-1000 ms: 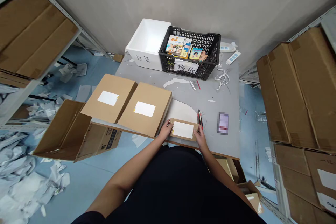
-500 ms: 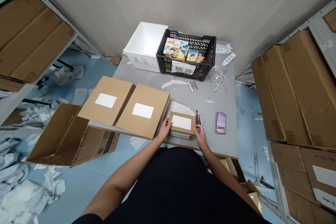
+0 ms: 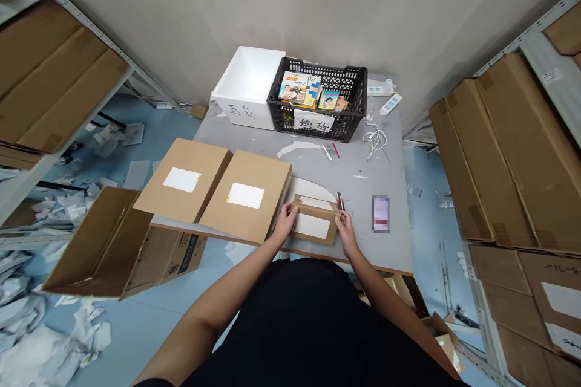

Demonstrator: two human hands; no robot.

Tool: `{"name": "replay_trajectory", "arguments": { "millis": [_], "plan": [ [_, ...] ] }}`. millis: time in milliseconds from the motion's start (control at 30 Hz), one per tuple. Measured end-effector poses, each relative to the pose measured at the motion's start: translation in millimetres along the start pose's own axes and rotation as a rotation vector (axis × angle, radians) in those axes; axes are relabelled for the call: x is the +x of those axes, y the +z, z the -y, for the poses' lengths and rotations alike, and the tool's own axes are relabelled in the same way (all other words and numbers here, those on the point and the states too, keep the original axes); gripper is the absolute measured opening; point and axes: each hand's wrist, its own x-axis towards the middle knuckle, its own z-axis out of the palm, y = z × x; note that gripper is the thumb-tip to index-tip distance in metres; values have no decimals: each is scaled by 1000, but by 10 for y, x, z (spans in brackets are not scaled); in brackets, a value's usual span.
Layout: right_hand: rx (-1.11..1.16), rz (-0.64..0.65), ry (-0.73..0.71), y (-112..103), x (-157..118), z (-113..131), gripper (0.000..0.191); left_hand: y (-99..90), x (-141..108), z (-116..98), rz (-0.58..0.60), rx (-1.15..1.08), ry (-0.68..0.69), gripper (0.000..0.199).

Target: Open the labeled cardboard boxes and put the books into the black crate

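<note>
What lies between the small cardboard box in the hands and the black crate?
The head view shows a white paper sheet and a white scrap, plus thin metal and red strips, on the grey table.

Compared with the earlier pictures, the small cardboard mailer (image 3: pixel 315 236) had opened: its panel with the white label (image 3: pixel 311 225) was folded down toward the person, and a pale inner strip (image 3: pixel 311 202) appeared behind it. The view also shifted, so the black plastic basket (image 3: pixel 318 100) sat lower and further left.
</note>
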Motion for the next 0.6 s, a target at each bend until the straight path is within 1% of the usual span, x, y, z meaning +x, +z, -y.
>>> {"name": "replay_trajectory", "arguments": {
  "millis": [67, 100, 200, 300, 433, 533, 600],
  "plan": [
    [-23, -43, -29, -42, -39, -42, 57, -36, -46, 15, -8, -5, 47, 45],
    [-41, -57, -33, -58, -68, -76, 58, -54, -76, 42, -4, -8, 49, 46],
    [-119, -72, -23, -66, -169, -195, 69, -99, -173, 173, 34, -27, -4, 50],
    [-171, -49, -42, -31, -245, -278, 76, -130, -247, 302, 80, -55, -55, 52],
    [-157, 9, -78, -10, -279, -295, 77, -162, -261, 375, 41, -84, -59, 50],
    [-162, 18, -85, -116, -307, -285, 76, -159, -232, 390, 30, -99, -160, 56],
    [-205, -40, -96, -264, -343, -288, 72, -130, -226, 395, 48, -99, -220, 58]
  ]
}}
